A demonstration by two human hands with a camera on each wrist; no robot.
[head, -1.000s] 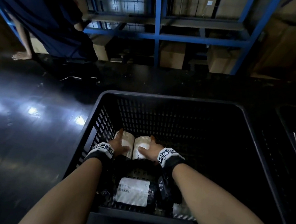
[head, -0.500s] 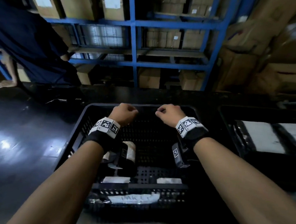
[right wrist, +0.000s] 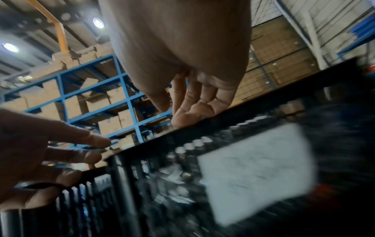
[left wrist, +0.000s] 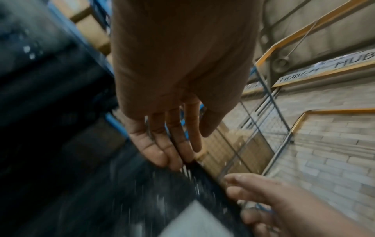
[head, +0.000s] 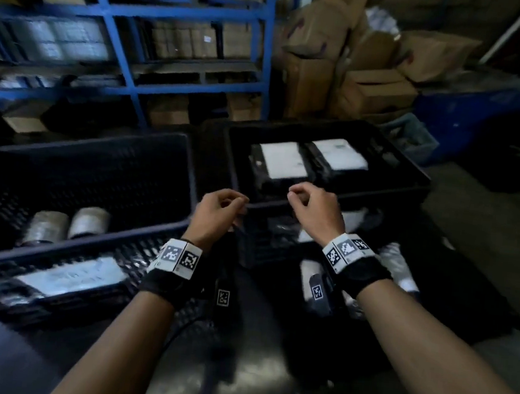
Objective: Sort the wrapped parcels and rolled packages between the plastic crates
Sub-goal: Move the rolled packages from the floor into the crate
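"HUB" signs on wall, parcel's white label blurred, hands empty

I hold both bare forearms out ahead, marker bands on the wrists; my left hand and right hand hang loosely curled, empty.

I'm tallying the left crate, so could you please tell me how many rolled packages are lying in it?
2: left roll and right roll lie side by side against the left crate's near wall. Others may be hidden.
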